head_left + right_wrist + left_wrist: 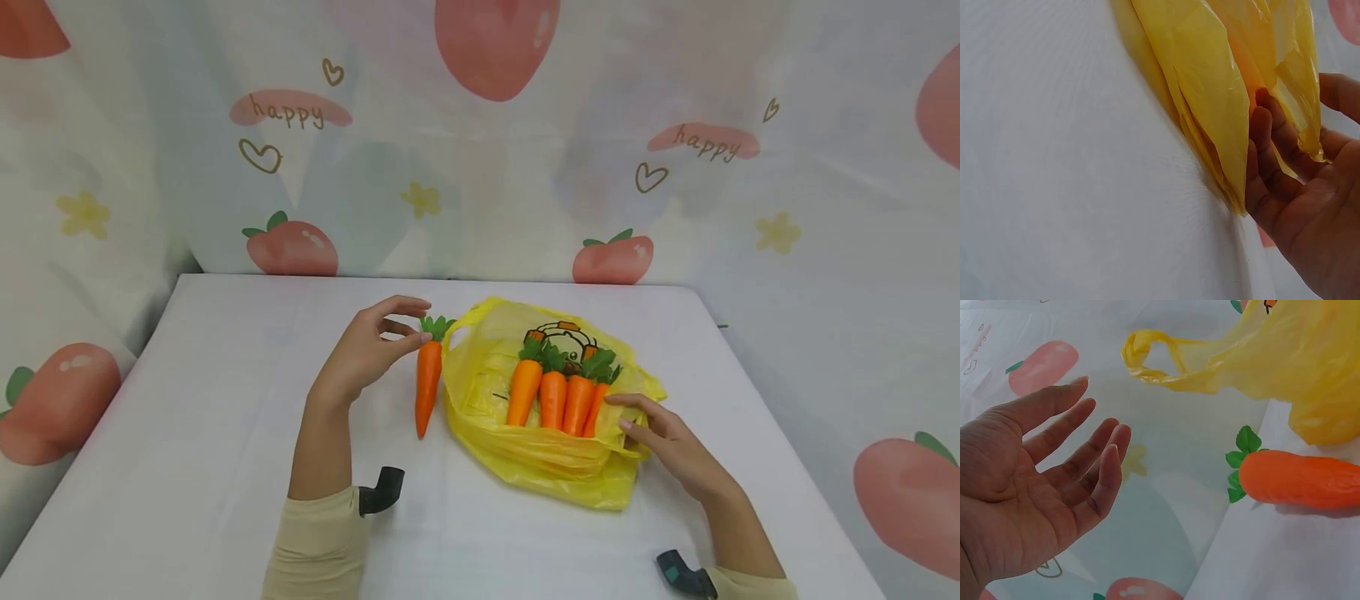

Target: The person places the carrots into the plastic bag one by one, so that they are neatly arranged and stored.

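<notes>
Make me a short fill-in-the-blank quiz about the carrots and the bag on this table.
1. The plastic bag is coloured ____.
2. ____ carrots lie side by side on the bag.
3. One lone carrot lies on the table beside the ____ hand.
4. The right hand touches the bag's ____-hand edge.

Missing words: yellow; Four; left; right

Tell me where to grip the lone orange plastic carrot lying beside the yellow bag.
Probably pinch the lone orange plastic carrot across its thick upper body, just below the green leaves, coming from its left where the left hand is; the yellow plastic bag crowds its right side.
</notes>
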Available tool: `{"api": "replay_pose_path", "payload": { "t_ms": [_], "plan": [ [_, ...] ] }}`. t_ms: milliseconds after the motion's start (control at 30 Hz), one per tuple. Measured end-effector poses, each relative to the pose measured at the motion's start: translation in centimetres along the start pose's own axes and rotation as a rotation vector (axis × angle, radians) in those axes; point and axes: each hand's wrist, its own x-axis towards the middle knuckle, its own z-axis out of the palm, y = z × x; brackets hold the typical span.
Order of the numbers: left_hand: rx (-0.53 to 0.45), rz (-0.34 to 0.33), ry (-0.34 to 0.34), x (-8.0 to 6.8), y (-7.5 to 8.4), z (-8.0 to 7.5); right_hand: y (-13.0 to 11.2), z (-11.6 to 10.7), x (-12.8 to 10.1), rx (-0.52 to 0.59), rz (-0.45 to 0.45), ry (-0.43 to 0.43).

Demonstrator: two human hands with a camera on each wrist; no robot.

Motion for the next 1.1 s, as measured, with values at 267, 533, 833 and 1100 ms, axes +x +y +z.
{"api": "replay_pose_path", "payload": {
  "t_ms": [267, 533, 833, 1100],
  "plan": [
    [0.018, -0.087, 0.009, 0.4, -1.4, -0.3, -0.1, 0.1, 0.0, -0.005, 0.011, 0.001],
    [0.024, -0.129, 0.019, 0.7, -2.8, -1.0, 0.0, -0.1, 0.2, -0.013, 0.000, -0.004],
    [-0.023, -0.221, -0.004, 1.7, -5.2, -0.2, 0.2, -0.2, 0.1, -0.019, 0.010, -0.009],
    [-0.035, -0.281, -0.024, 2.3, -7.2, 1.1, 0.3, -0.1, 0.2, -0.020, 0.025, -0.005]
  ]
}}
